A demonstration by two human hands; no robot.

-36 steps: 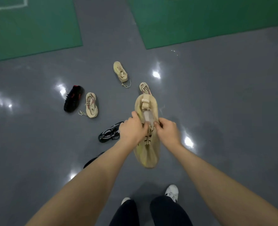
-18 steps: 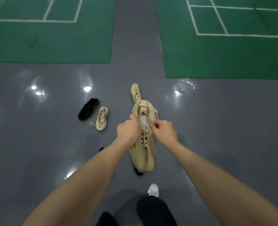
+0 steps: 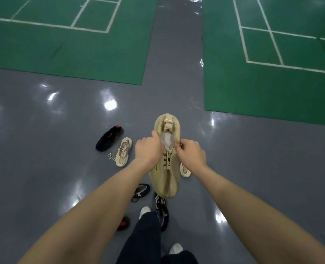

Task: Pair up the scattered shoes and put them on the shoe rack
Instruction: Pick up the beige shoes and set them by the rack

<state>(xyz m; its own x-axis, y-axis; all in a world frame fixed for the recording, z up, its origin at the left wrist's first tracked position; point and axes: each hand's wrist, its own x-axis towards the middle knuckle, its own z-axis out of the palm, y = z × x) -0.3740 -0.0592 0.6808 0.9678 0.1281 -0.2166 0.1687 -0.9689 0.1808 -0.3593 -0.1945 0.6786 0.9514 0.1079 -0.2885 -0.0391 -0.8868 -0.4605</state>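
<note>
I hold a large beige sneaker (image 3: 167,180) in the air, toe toward me, heel loop away. My left hand (image 3: 148,149) grips the left side of its opening and my right hand (image 3: 191,154) pinches the right side. On the grey floor lie a black and red shoe (image 3: 109,138), a small beige sandal (image 3: 124,154) beside it, another pale sandal (image 3: 185,170) partly hidden behind my right wrist, a black shoe (image 3: 141,190), a black and white shoe (image 3: 161,212) and a black shoe with a red spot (image 3: 123,223) half hidden by my left arm. No shoe rack is in view.
Green court mats (image 3: 66,52) with white lines lie ahead on the left, and another green mat (image 3: 272,73) on the right, with a grey aisle between them. My legs in dark trousers and white shoes (image 3: 144,210) are at the bottom.
The view has tilted up and I have stepped forward; the floor shoes have slid toward me in the picture. Both hands keep the same hold on the beige sneaker.
</note>
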